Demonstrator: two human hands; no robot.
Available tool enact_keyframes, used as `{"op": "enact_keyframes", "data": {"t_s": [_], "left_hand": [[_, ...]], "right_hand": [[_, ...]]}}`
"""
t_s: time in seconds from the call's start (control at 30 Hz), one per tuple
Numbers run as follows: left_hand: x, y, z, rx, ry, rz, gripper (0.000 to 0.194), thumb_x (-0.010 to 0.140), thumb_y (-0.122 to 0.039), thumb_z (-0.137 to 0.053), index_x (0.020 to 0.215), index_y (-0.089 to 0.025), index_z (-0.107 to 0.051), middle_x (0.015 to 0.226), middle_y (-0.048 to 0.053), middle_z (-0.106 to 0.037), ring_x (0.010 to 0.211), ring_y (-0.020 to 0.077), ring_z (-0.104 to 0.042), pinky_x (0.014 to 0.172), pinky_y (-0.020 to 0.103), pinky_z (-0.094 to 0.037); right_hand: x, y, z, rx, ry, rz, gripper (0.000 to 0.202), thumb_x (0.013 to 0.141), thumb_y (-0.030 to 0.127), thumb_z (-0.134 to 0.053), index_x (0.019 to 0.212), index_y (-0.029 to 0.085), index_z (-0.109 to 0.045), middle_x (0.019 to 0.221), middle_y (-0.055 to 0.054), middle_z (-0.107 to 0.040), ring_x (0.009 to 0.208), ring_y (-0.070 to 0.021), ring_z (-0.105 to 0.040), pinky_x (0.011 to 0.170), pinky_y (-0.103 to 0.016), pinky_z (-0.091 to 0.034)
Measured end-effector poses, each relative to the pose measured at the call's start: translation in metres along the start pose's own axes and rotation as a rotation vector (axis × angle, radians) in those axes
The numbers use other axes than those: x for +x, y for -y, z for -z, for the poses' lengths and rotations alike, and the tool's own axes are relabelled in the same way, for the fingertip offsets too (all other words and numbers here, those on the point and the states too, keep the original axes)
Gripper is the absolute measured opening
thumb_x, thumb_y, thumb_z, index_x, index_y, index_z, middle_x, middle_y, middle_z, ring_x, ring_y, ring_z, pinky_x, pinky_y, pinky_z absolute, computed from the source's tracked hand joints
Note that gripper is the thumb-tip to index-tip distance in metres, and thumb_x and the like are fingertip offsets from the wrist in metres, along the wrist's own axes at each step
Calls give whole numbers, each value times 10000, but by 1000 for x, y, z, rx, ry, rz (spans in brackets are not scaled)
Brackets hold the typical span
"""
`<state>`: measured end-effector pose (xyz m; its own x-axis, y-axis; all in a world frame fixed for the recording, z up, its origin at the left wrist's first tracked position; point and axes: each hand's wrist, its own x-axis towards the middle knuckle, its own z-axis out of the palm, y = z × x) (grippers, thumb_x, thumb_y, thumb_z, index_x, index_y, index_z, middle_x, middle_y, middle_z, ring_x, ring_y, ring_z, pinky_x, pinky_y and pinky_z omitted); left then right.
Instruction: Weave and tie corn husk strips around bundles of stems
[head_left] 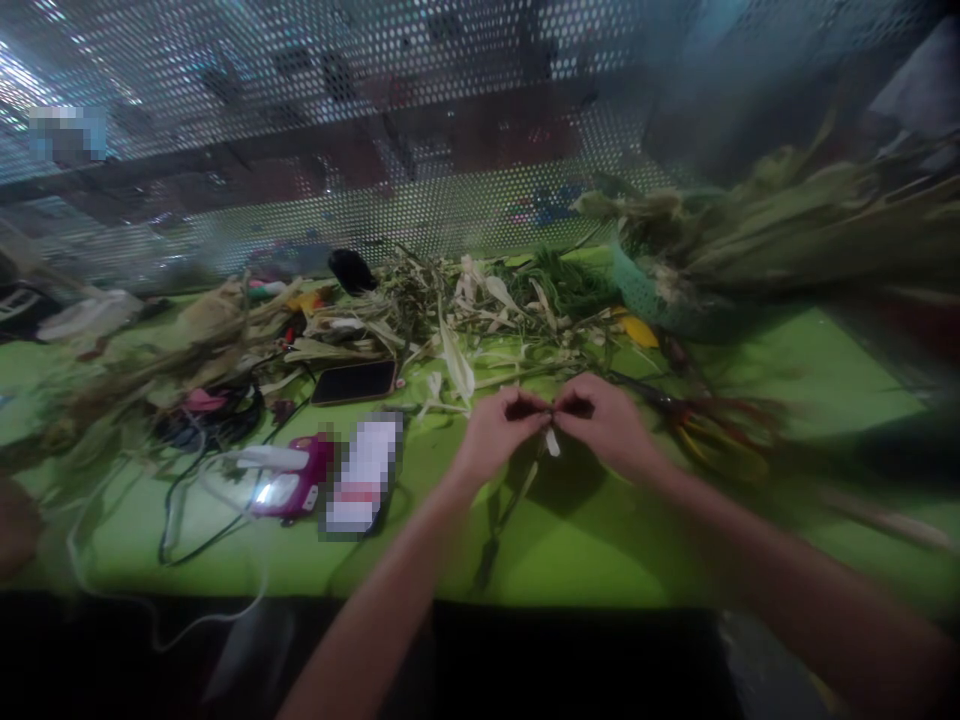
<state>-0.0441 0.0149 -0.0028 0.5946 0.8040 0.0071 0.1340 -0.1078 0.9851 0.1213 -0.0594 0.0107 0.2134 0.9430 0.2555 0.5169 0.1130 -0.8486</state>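
Note:
My left hand (499,425) and my right hand (598,418) meet above the green tabletop (600,545), fingertips pinched together. Between them is a thin plant-like strand (527,482), its darker end trailing down and to the left. A small white piece (553,442) pokes out just below the fingertips. Whether it belongs to the strand I cannot tell. Close beyond my left hand lies a pale dried husk leaf (456,362). To the right of my right hand rest scissors (716,450) with yellow handles, blurred.
Left of my hands lie a dark phone (354,382), a lit phone (365,472) and a purple power strip (304,485) with cables. Dried plant scraps (405,310) spread along the back. A green basket (637,280) holds long dried leaves. Perforated metal (450,120) rises behind.

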Motion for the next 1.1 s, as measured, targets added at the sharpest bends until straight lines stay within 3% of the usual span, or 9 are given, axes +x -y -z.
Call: {"op": "enact_keyframes", "data": {"t_s": [0.2, 0.53, 0.7, 1.1], "left_hand": [[1, 2, -1, 71, -47, 11, 140, 786, -282, -698, 860, -164, -704, 829, 40, -702, 774, 155, -623, 743, 294, -476], [1, -2, 0, -13, -66, 34, 130, 743, -235, -710, 839, -148, -692, 789, 34, -686, 747, 146, -613, 721, 277, -475], [1, -2, -1, -8, -63, 22, 106, 753, -228, -697, 828, -153, -688, 783, 31, -680, 738, 142, -608, 706, 268, -470], [2, 1, -1, -26, -29, 28, 107, 738, -191, -681, 828, -153, -638, 775, 12, -648, 723, 126, -590, 712, 268, -462]], "right_hand": [[-1, 1, 0, -38, 15, 21, 62, 753, 153, -663, 713, 194, -642, 750, -8, -607, 688, -156, -578, 621, -277, -430], [-1, 1, 0, -65, 14, 52, 51, 765, 162, -674, 746, 200, -647, 793, -18, -617, 709, -163, -591, 624, -279, -451], [0, 3, 1, -69, 14, 50, 27, 786, 212, -680, 792, 200, -657, 807, -22, -624, 697, -163, -586, 613, -280, -441], [-1, 2, 1, -78, -7, 94, 57, 809, 160, -635, 767, 198, -629, 790, -22, -614, 716, -166, -579, 633, -282, -434]]}}
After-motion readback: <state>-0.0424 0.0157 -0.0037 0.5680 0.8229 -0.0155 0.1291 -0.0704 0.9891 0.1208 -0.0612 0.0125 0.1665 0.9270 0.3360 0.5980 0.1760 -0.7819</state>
